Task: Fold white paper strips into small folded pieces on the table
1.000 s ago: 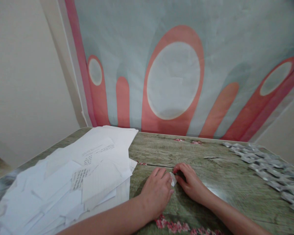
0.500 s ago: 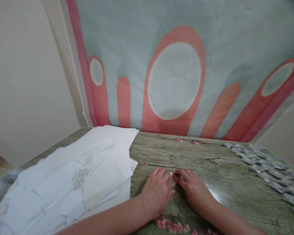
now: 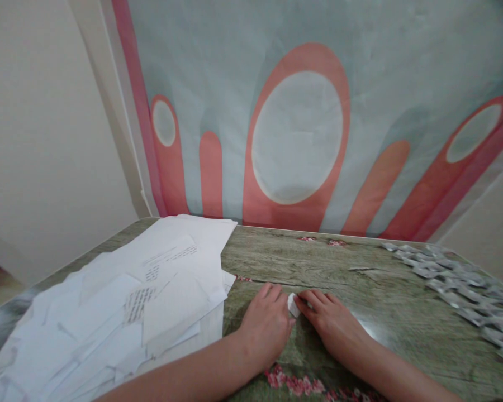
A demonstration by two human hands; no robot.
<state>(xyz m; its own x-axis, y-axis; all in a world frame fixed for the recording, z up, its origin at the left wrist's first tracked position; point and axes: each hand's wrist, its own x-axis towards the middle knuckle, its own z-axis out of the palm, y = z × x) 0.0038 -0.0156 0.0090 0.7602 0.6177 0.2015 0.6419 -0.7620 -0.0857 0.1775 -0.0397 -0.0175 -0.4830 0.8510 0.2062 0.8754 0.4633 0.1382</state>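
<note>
A small folded piece of white paper [image 3: 293,305] lies on the green wood-patterned table [image 3: 327,262] between my two hands. My left hand [image 3: 266,326] rests palm down on the table just left of it, fingers curled down toward it. My right hand [image 3: 331,324] lies flat to its right, fingers stretched out and pressing on the paper's edge. Most of the paper is hidden under my fingers.
A loose pile of white sheets [image 3: 151,290], some with print, covers the table's left part. Several small folded grey-white pieces [image 3: 456,279] lie in rows at the right edge. A hanging cloth with red ovals [image 3: 297,134] backs the table.
My right hand has flattened and slid slightly toward me; the paper piece now shows a little more between my hands. My left hand has drawn back slightly.
</note>
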